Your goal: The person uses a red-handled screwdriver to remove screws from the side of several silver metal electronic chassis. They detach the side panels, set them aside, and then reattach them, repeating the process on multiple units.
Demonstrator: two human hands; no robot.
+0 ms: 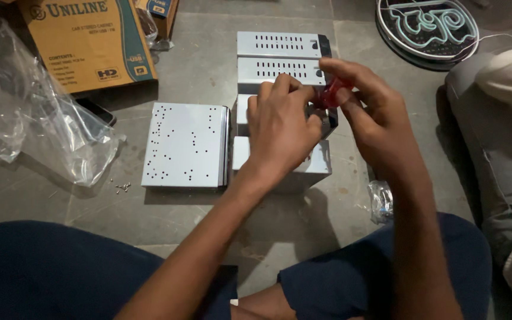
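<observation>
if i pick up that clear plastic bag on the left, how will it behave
The clear plastic bag would probably be floppy and very light: it lies crumpled and collapsed on the floor. Its glossy film looks slippery, so it may slide through fingers.

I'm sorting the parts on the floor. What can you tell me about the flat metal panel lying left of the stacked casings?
The flat metal panel is a light grey, near-square sheet, seemingly steel, dotted with small holes in scattered clusters. It lies flat on the concrete floor, its right edge close beside the metal casings. Neither hand touches it. A few tiny screws lie off its lower left corner.
</observation>
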